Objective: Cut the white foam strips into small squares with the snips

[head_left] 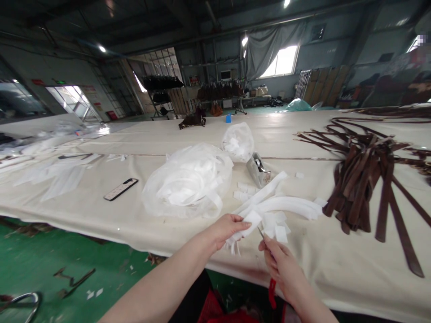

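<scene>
My left hand (232,229) is closed, pinching a white strip (252,220) of soft, thin material between thumb and fingers. My right hand (278,258) is wrapped round scissors (272,291), whose red handle hangs below the palm. Their narrow metal blade points up towards the strip, a little apart from it. Small cut white pieces (280,229) lie just beyond the right hand. Behind both hands are longer white strips (291,204), spread on the cloth-covered table (128,224). Thin white slivers hang under the left hand.
A clear bag of white strips (188,184) stands left of centre, with a smaller bag (238,141) behind it. Nearby is a tape dispenser (259,169). A phone (121,189) lies to the left. Brown leather straps (363,179) are heaped on the right.
</scene>
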`<state>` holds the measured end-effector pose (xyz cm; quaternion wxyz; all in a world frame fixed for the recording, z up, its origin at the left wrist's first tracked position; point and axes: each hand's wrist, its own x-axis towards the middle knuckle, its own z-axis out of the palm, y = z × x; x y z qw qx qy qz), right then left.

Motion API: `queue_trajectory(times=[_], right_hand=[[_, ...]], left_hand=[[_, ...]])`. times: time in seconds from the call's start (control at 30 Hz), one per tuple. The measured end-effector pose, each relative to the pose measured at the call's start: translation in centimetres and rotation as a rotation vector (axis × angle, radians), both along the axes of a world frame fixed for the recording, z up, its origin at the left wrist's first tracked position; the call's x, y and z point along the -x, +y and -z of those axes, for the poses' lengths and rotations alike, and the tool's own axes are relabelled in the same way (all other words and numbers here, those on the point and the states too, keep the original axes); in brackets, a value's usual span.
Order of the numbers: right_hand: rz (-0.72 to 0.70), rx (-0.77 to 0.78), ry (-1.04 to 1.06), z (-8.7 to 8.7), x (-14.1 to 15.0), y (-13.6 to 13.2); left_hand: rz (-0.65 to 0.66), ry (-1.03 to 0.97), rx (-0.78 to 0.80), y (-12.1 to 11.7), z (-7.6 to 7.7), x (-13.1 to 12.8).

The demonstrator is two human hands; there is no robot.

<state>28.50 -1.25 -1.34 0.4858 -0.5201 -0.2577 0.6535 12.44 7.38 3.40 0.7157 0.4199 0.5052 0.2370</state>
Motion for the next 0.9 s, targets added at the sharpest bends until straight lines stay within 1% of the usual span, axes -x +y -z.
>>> queue_trajectory(times=[0.17, 0.3, 0.43, 0.5, 0.63, 0.77, 0.9], right_hand=[[-0.026, -0.007, -0.001, 0.5, 0.1, 0.2], [-0.061, -0.008, 0.044, 0.5, 0.2, 0.2], [-0.078, -0.005, 0.105, 0.6, 0.2, 0.1], [-0.069, 0.001, 0.089, 0.7, 0.3, 0.1], [-0.057, 0.036, 0.04, 0.3, 0.3, 0.2], [-0.072, 0.046, 0.036, -0.1, 0.2, 0.2], [-0.104, 0.056, 0.033, 0.1, 0.1, 0.4]], left_hand=[[0.009, -0.007, -0.007, -0.1, -0.1, 0.0], [0.043, -0.005, -0.033, -0.2, 0.4, 0.2], [0.075, 0.03, -0.098, -0.2, 0.8, 0.2], [0.096, 0.049, -0.126, -0.3, 0.7, 0.3], [0.16, 0.104, -0.126, -0.3, 0.2, 0.4], [0.181, 0.171, -0.166, -0.2, 0.0, 0.5], [0.2, 0.147, -0.15, -0.2, -0.3, 0.6]])
